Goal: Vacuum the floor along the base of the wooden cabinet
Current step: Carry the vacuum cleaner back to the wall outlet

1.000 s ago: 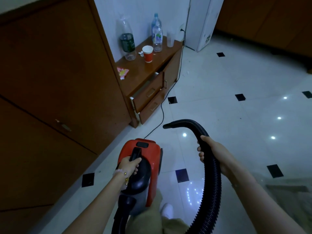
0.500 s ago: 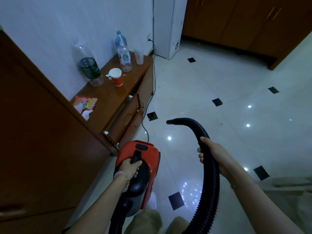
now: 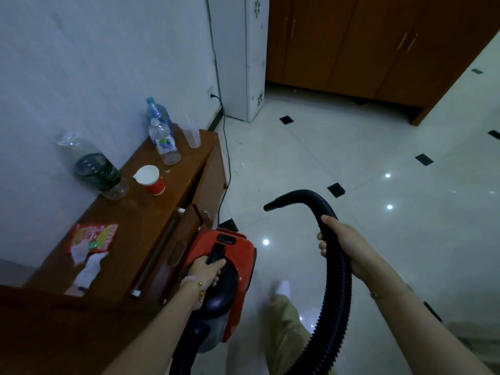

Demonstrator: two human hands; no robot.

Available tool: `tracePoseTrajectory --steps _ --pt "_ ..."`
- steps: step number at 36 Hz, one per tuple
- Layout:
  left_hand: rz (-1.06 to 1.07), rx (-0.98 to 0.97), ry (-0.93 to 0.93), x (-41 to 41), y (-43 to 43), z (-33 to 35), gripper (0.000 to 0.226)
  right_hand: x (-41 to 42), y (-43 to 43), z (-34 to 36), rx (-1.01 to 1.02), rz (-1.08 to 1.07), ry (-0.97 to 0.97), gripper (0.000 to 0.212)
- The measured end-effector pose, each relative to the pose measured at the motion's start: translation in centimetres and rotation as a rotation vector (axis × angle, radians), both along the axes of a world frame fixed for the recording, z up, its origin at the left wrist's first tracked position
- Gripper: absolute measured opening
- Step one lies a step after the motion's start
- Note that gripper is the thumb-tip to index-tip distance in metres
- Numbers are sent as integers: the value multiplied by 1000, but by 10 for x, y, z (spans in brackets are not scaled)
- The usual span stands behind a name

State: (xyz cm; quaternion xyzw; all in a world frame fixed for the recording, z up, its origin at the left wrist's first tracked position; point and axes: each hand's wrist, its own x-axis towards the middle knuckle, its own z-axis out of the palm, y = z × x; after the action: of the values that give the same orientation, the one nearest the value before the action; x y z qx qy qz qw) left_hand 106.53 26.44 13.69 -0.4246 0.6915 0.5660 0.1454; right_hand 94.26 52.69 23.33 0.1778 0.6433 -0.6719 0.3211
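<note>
Red vacuum [image 3: 230,255] hangs from our left hand [image 3: 207,269], whose grip is wrapped shut around the black carry handle, just beside the cabinet [image 3: 173,212] front at near left. Our right hand [image 3: 342,244] is closed round the hose [image 3: 335,293] a little behind its open nozzle [image 3: 270,206], which is raised off the floor [image 3: 311,158] and points left toward the cabinet. The strip to clean runs along the cabinet's foot from near to far, left of and below the nozzle. We judge the right hand must dip the nozzle down and left, then sweep along that line, minding the cord [image 3: 227,163] that trails there.
</note>
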Motion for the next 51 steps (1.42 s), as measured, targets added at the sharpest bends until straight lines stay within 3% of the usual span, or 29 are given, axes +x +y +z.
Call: tracePoseTrajectory --steps 24,41,51 --pt "88 46 50 -389 -44 20 30 -386 -49 21 -23 60 30 27" --pt "160 88 -26 -640 -163 4 28 -659 -176 15 17 116 -33 27" --pt "331 92 -133 -761 -208 -20 28 -844 -254 -12 43 315 -54 27"
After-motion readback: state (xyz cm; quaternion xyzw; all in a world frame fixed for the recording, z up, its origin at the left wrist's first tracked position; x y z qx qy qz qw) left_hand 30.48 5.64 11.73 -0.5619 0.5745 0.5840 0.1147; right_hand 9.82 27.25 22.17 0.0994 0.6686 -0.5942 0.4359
